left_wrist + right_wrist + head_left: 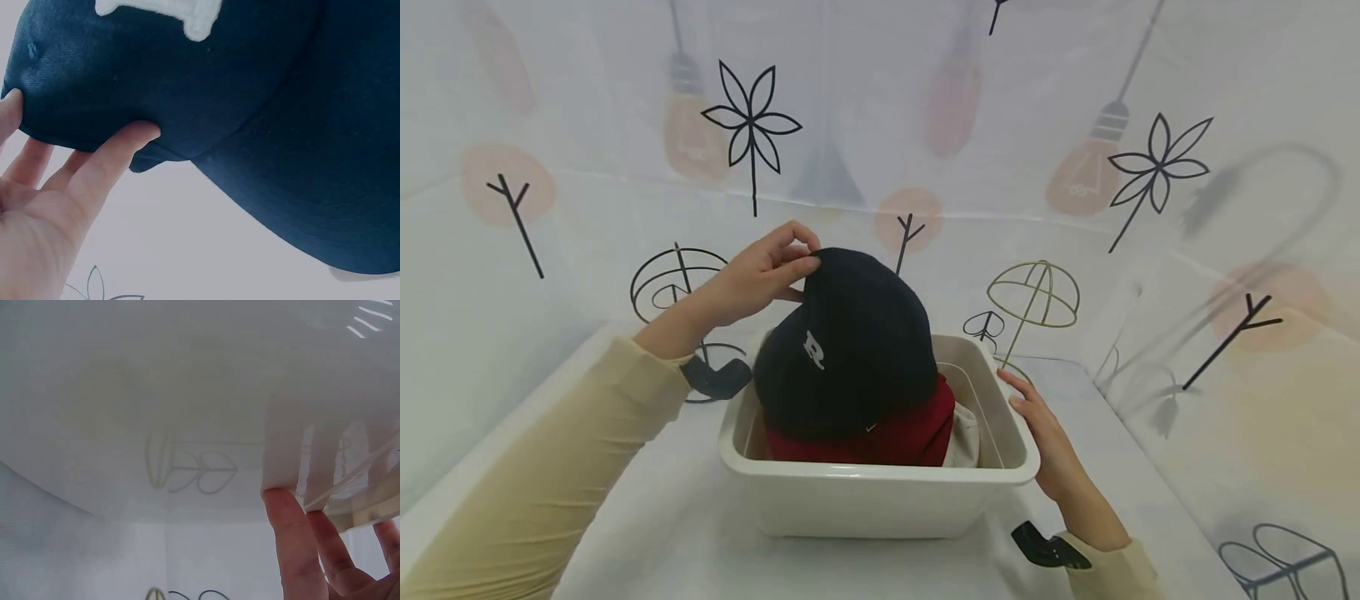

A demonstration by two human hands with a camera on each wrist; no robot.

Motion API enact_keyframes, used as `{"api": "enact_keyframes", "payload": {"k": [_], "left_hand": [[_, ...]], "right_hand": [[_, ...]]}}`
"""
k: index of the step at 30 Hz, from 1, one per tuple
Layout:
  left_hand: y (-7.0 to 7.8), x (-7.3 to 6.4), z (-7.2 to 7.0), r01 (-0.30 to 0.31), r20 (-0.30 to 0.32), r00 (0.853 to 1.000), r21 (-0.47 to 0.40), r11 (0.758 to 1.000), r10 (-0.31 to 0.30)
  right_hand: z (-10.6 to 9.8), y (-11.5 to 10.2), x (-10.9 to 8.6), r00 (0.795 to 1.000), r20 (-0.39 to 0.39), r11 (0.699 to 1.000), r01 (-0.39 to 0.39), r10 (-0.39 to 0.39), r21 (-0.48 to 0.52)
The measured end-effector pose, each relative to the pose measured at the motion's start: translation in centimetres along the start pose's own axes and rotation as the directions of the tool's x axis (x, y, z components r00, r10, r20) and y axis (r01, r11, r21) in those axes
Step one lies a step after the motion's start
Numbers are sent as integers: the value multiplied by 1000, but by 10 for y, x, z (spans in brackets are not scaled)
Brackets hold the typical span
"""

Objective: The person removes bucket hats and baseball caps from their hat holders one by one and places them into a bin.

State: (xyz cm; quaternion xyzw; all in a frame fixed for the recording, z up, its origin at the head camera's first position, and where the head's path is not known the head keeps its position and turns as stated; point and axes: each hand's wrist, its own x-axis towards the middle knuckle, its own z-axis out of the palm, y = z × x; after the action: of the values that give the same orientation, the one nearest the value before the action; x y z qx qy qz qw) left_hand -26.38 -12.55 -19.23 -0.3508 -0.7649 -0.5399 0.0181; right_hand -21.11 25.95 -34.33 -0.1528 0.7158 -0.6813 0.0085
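A dark navy baseball cap [880,333] with a white letter on its front stands tilted on top of a red cap [917,437] in a white plastic basin [872,504]. My left hand [763,275] pinches the navy cap's upper left edge; the left wrist view shows the thumb and fingers on either side of the dark cloth [206,94]. Part of a cream-coloured cloth item [964,437] peeks out beside the red one, mostly hidden. On the basin's right side, my right hand [1051,442] touches the outer wall below the rim with extended fingers [297,544].
Under the basin lies a white tabletop [662,517]. A white backdrop [850,183] printed with flowers, bulbs and umbrellas rises behind and at both sides. Dark straps [718,379] are on both wrists.
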Motion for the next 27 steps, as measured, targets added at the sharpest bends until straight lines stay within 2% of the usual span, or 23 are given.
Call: {"api": "enact_keyframes", "payload": {"k": [4,14,17,20,22,24,27], "left_hand": [[-10,2,6,37,53,998,23,999,-38],[-34,5,22,138,98,985,73,988,-144],[-37,7,26,168,75,981,103,980,-176],[-38,9,30,194,-2,980,203,960,-197],[-37,9,32,179,-63,984,300,937,-168],[-34,9,35,144,-114,988,399,905,-106],[-27,7,40,50,-132,991,497,866,18]], "right_hand": [[0,0,0,1000,-1,1000,-2,2,0],[-1,0,1,1000,0,1000,-10,10,6],[-1,0,1,1000,1,1000,-9,9,1],[-1,0,1,1000,1,1000,-8,8,-3],[-1,0,1,1000,-1,1000,-12,12,-5],[0,0,1,1000,-3,1000,-17,17,-7],[0,0,1,1000,-6,1000,-21,21,-8]]}}
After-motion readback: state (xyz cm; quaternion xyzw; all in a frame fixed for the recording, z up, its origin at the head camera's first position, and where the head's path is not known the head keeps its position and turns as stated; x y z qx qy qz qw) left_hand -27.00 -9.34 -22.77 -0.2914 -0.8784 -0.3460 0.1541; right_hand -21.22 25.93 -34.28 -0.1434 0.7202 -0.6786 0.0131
